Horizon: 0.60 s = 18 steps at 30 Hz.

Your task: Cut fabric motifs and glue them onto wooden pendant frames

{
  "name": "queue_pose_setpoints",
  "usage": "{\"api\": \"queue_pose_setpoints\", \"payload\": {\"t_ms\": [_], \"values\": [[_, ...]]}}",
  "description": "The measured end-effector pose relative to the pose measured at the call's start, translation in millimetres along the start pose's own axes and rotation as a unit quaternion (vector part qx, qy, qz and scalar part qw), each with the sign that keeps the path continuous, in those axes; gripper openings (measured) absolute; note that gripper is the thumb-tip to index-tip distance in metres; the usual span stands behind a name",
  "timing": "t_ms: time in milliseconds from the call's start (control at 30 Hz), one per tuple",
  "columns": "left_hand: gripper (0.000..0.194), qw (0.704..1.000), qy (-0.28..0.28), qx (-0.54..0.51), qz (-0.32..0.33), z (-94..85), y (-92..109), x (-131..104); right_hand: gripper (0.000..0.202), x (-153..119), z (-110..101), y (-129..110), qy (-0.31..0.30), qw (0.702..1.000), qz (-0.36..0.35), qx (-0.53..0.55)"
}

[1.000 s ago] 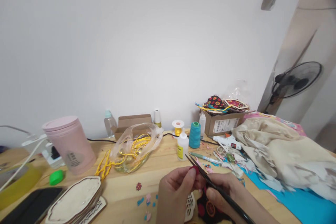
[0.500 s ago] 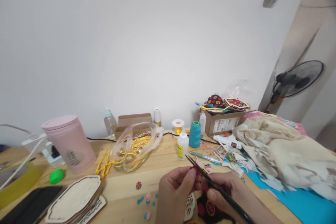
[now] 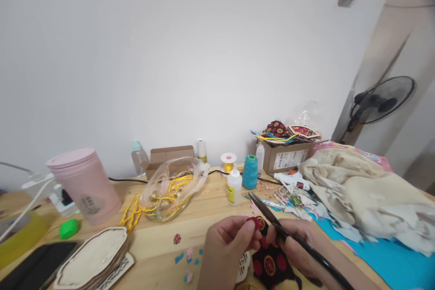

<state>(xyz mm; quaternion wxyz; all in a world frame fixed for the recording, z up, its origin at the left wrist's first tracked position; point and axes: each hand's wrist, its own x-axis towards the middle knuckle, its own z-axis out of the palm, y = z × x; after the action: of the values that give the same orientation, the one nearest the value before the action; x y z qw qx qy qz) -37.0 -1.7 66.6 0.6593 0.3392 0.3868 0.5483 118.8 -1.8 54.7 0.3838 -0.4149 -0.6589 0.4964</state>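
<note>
One small red bit (image 3: 252,222), one long black tool (image 3: 267,213), one dotted dark cloth (image 3: 272,264) below, your left hand (image 3: 228,238) pinching the red bit between fingertips, your right hand (image 3: 301,238) gripping the tool

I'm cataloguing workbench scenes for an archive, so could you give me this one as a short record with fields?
Surface: wooden tabletop
Left hand: pinches a small red piece
Right hand: holds a long black tool, exact type unclear
Beneath the hands: dark patterned cloth
Beyond the hands: white bottle with a yellow label, teal thread cone
Left side: pink container, stacked wooden plates
Right side: beige cloth, partly over a blue sheet
</note>
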Motion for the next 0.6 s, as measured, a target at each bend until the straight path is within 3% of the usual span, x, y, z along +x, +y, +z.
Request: {"api": "queue_pose_setpoints", "payload": {"t_ms": [167, 333, 600], "values": [[0.011, 1.0, -0.003, 0.014, 0.004, -0.6, -2, 1, 0.053, -1, 1, 6, -0.034, 0.999, 0.026, 0.022], [0.012, 0.999, -0.028, 0.03, -0.012, -2.6, -4, 1, 0.049, -8, 2, -16, -0.081, 0.996, 0.032, 0.03], [0.012, 0.999, -0.013, 0.039, -0.018, -2.6, -4, 3, 0.04, -8, 2, -27, -0.077, 0.996, 0.047, -0.005]]}}
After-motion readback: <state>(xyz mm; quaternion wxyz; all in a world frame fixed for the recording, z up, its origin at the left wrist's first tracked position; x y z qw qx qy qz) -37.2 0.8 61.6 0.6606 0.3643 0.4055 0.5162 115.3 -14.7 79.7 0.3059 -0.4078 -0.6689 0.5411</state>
